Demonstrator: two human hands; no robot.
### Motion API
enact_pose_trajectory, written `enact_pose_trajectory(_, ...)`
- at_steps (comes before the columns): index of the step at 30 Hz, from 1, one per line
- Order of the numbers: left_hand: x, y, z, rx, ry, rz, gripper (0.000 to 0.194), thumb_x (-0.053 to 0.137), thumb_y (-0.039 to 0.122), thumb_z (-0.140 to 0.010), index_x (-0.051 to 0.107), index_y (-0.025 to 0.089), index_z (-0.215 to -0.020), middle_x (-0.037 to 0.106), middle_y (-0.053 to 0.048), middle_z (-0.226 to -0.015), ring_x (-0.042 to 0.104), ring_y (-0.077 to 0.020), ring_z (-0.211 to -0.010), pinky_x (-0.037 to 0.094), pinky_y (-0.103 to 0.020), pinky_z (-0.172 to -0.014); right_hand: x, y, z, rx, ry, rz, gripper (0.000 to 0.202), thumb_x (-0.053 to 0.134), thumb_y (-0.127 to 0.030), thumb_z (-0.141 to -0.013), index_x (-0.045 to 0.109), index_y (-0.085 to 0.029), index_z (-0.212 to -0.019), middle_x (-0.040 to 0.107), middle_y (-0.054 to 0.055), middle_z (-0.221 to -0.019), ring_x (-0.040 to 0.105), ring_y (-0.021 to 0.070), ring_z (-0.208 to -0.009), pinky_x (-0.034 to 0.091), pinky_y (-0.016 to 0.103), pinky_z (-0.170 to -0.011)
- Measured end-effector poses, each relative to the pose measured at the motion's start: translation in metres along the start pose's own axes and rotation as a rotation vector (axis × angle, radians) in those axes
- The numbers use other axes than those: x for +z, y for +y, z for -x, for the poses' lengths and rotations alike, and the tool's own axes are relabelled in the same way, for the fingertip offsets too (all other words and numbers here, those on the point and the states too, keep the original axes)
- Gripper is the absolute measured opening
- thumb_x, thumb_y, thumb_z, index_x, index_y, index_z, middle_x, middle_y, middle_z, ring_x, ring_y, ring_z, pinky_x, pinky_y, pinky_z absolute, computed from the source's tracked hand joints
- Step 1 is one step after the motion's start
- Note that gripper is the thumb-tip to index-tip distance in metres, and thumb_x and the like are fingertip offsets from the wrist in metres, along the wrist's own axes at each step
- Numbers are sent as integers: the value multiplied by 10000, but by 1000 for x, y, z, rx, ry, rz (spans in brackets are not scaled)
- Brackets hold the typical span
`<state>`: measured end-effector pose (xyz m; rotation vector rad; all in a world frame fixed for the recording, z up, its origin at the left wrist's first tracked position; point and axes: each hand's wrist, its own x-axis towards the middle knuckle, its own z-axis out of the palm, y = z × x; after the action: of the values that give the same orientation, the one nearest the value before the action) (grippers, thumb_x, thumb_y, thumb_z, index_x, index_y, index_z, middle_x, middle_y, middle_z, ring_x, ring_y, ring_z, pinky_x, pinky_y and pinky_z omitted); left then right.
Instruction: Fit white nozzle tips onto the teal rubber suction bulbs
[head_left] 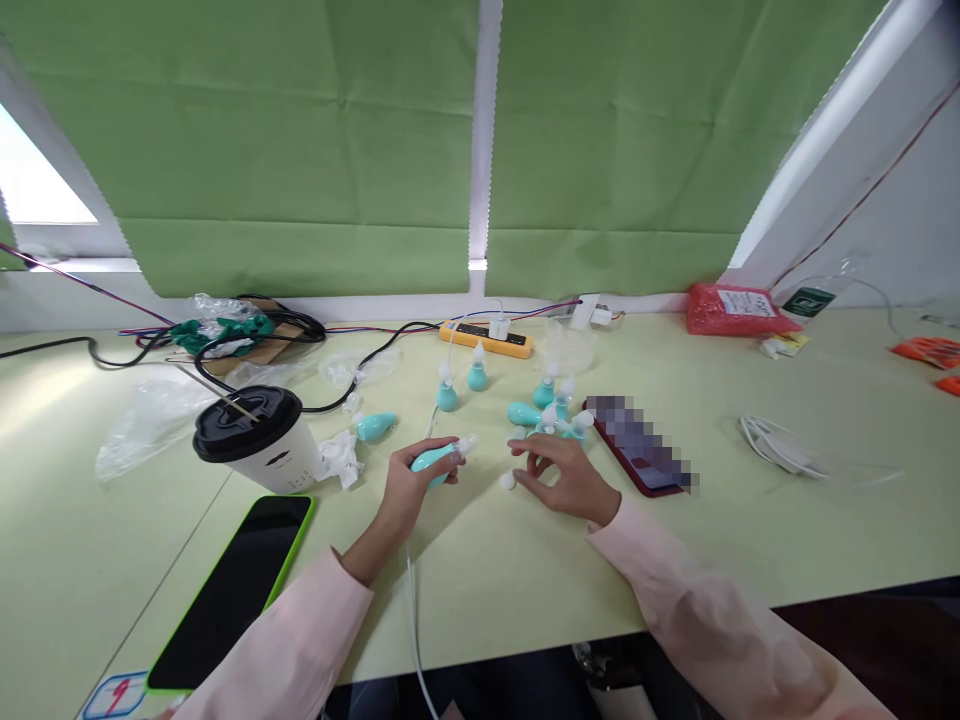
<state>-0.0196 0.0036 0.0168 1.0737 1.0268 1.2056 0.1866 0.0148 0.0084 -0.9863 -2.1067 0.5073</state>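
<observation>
My left hand (420,478) is wrapped round a teal bulb with a clear nozzle (439,462), which looks like a nasal aspirator; its tip points right. On the table, my right hand (564,478) has its thumb and forefinger apart, and the thumb tip is beside a small white cap (508,481). Whether the thumb touches the cap I cannot tell. Just behind that hand lies a cluster of similar teal bulbs (523,412), some with clear tips. Two more stand upright farther back, one bulb (477,376) near another (446,396). A loose teal bulb (375,427) lies to the left.
On the left are a lidded paper cup (281,455), crumpled tissue (341,460) and a green-edged phone (236,590). A red-cased phone (637,450) lies right of the bulbs. Behind are an orange power strip (486,338) and black cable. A white cable (411,600) crosses the table's front edge.
</observation>
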Motion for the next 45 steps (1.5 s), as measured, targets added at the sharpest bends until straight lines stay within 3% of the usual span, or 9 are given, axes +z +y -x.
enact_pose_trajectory(3,-2,1,0,-43,-31,71,260,642,242,-610,610,101,-826,607,-51,-680,533,-113,-570,444,-266,-582,9,2,3,-70,-188,250,325,549,-210,-682,552,-142,-1000,579,90,-841,513,116,-542,468,298,-533)
enact_pose_trajectory(6,0,3,1,-72,-69,70,260,660,224,-587,607,102,-810,599,-41,-646,527,-109,-552,447,-266,-565,14,3,3,-49,-257,266,183,509,-140,-701,601,-140,-859,575,73,-759,524,126,-565,469,300,-541)
enact_pose_trajectory(9,2,2,2,-95,-106,25,290,686,219,-546,612,95,-798,577,-25,-594,526,-112,-531,453,-267,-540,10,1,1,29,-102,-57,100,555,-166,-688,610,-150,-771,575,56,-754,549,125,-620,495,271,-548)
enact_pose_trajectory(12,2,1,2,-112,-148,-24,337,703,223,-517,619,95,-817,566,-10,-579,510,-100,-487,454,-262,-509,4,-3,-1,147,110,-449,160,667,-213,-590,626,-171,-738,588,47,-783,572,151,-726,524,252,-552)
enact_pose_trajectory(16,2,0,3,-116,-217,-69,378,705,226,-517,624,95,-862,560,3,-542,495,-86,-452,449,-254,-503,3,-7,-2,199,105,-705,195,712,-166,-519,658,-198,-703,619,35,-768,588,165,-750,535,247,-536)
enact_pose_trajectory(29,6,2,6,-141,-216,-57,280,698,235,-517,632,91,-748,569,1,-487,510,-100,-439,462,-264,-513,6,-12,0,185,182,-586,249,740,-111,-444,680,-237,-649,682,21,-706,639,217,-693,548,321,-644)
enact_pose_trajectory(39,7,2,7,-126,-203,-102,281,701,240,-501,627,100,-733,588,-4,-511,542,-117,-453,479,-270,-524,5,-9,1,216,130,-661,238,750,-162,-429,678,-226,-646,682,20,-702,637,237,-719,564,326,-634)
enact_pose_trajectory(45,8,7,9,-93,-202,-194,255,700,194,-488,639,113,-722,605,1,-509,554,-116,-472,465,-237,-520,8,-6,2,316,80,-731,241,754,-141,-407,675,-221,-620,681,10,-669,638,237,-717,559,330,-658)
